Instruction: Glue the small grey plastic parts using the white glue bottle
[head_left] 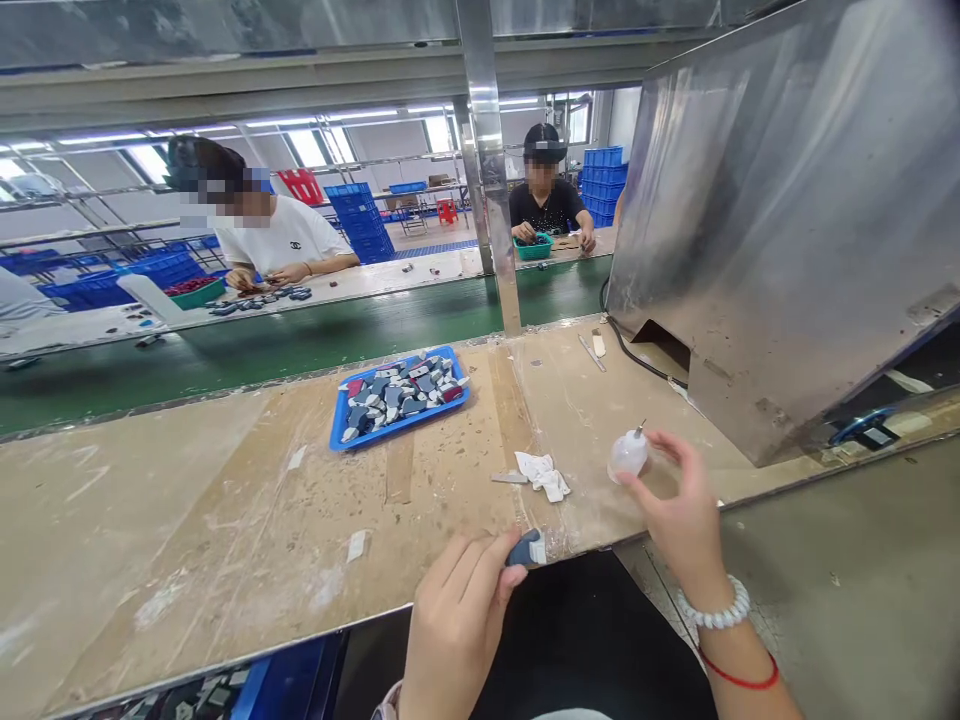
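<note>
My left hand (461, 610) is closed on a small dark grey-blue piece with a white end (527, 548), at the table's front edge. To its right, my right hand (682, 500) has thumb and forefinger around a small translucent bottle with a thin metal needle tip (628, 455). The bottle is at the tabletop with its tip pointing up. Between the hands and farther back lie a crumpled white tissue (544, 474) and a flat metal strip (509, 478). A blue tray (397, 432) behind them holds many similar grey, white and red pieces.
A large metal housing (750, 230) stands at the right, with a black cable (637, 352) beside it. A thin tool (591, 353) lies near the metal post (495, 180). Beyond the green belt (315, 335), two people work at another bench. Below the table edge is a blue bin (292, 680).
</note>
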